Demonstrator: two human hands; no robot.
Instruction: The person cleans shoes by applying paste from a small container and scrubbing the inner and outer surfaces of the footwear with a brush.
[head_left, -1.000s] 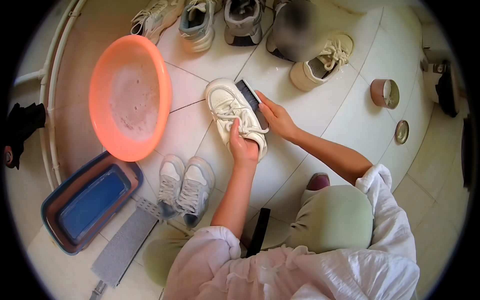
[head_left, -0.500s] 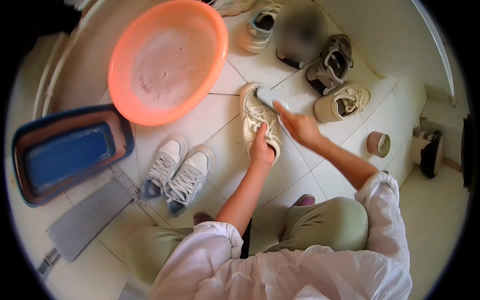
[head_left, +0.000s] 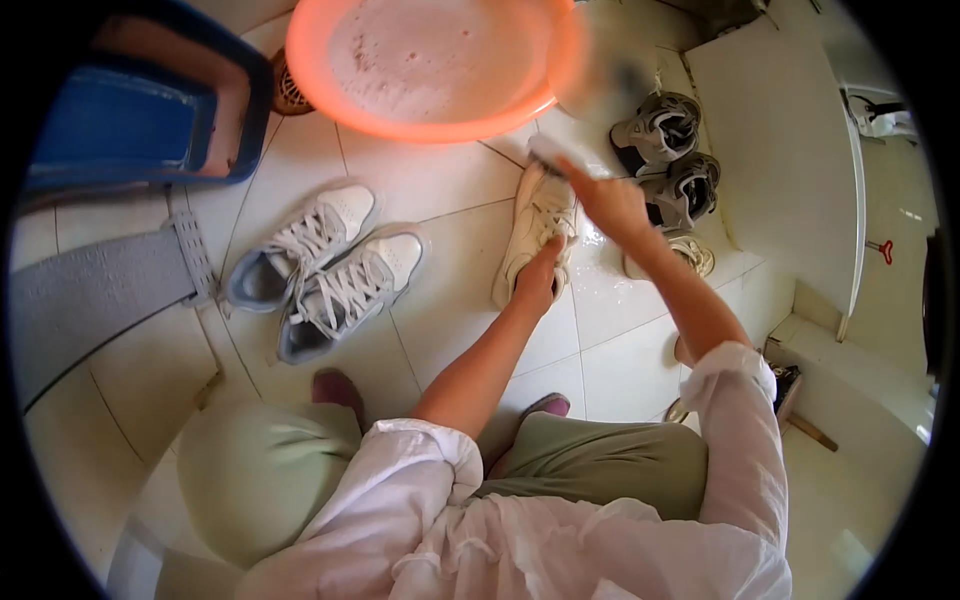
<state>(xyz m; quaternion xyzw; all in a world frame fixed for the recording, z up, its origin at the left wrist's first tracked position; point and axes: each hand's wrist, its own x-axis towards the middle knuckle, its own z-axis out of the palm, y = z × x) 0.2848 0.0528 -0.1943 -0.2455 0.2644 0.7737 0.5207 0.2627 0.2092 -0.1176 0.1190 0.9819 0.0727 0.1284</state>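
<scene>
A cream lace-up sneaker (head_left: pixel 527 225) rests on the wet tiles in front of me, toe pointing away. My left hand (head_left: pixel 537 277) grips it near the opening, thumb over the tongue and laces. Closed around a pale scrubbing brush (head_left: pixel 556 156) is my right hand (head_left: pixel 613 207); the brush lies against the sneaker's toe, its bristles mostly hidden. Partly behind my right forearm stands another cream shoe (head_left: pixel 690 256). To the left sits a pair of white-and-grey sneakers (head_left: pixel 345 300) with white laces.
An orange basin (head_left: pixel 430 130) of cloudy, sudsy water stands beyond the sneaker. At upper left is a blue tub (head_left: pixel 240 150), with a grey dustpan-like panel (head_left: pixel 110 290) below it. Dark grey shoes (head_left: pixel 660 135) line the white cabinet wall (head_left: pixel 790 170) at right.
My view has shifted, so the basin and tub sit higher in it. The held sneaker now leans slightly the other way. The brush stays at its toe, and both hands keep their grip.
</scene>
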